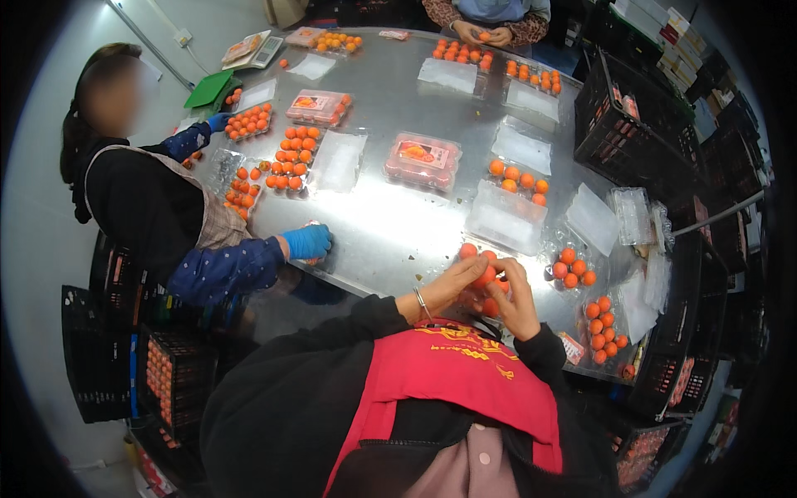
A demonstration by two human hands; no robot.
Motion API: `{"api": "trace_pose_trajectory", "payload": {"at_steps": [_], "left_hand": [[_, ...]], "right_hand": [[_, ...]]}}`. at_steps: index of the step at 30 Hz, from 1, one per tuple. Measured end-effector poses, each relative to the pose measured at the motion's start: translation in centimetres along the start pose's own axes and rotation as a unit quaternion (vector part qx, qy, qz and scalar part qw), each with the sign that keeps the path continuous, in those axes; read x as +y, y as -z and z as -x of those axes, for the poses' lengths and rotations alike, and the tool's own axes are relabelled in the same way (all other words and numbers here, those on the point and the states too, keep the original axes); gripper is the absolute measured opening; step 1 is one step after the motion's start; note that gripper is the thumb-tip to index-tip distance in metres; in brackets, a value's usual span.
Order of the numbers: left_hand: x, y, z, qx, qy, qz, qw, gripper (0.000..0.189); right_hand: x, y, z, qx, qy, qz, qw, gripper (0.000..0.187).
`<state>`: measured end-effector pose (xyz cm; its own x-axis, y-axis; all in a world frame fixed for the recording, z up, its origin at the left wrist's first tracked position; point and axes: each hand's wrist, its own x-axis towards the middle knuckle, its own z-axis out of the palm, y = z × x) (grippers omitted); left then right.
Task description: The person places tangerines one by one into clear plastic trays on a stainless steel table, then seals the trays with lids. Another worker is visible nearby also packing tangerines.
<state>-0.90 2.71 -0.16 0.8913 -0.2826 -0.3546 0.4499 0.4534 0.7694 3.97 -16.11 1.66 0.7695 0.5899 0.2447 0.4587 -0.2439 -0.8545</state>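
My left hand (pixel 454 284), with a silver bracelet at the wrist, and my right hand (pixel 518 304) meet at the near table edge. Between their fingertips is one round orange-red fruit (pixel 484 277), perhaps a small persimmon. Several more such fruits (pixel 468 250) lie just beyond and under my hands, partly hidden by them. Ahead, an open clear plastic clamshell (pixel 507 216) with a white liner in its lid holds a few fruits (pixel 527 180). Right of my right hand are two more groups of fruits, a nearer one (pixel 602 330) and a farther one (pixel 570 269).
A closed, labelled fruit pack (pixel 423 160) sits mid-table on the steel table (pixel 386 230). At left, a co-worker's blue-gloved hand (pixel 308 241) rests near the edge. Another person's hands (pixel 481 34) hold a fruit opposite. Black crates (pixel 629 124) stand at right, a scale (pixel 266 52) far left.
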Motion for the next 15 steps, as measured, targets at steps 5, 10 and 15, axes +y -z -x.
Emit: {"api": "trace_pose_trajectory", "payload": {"at_steps": [5, 10, 15], "left_hand": [[0.7, -0.3, 0.3, 0.019, 0.131, -0.014, 0.991, 0.067], [-1.1, -1.4, -1.0, 0.097, -0.077, -0.106, 0.987, 0.055], [-1.5, -1.7, -1.6, 0.106, -0.047, -0.043, 0.992, 0.055]], "right_hand": [[-1.8, -0.7, 0.6, 0.045, 0.045, 0.067, 0.996, 0.035], [-1.7, -1.3, 1.6, 0.043, -0.072, -0.012, 0.996, 0.039], [-1.7, -0.9, 1.8, 0.076, -0.049, 0.068, 0.994, 0.043]]}}
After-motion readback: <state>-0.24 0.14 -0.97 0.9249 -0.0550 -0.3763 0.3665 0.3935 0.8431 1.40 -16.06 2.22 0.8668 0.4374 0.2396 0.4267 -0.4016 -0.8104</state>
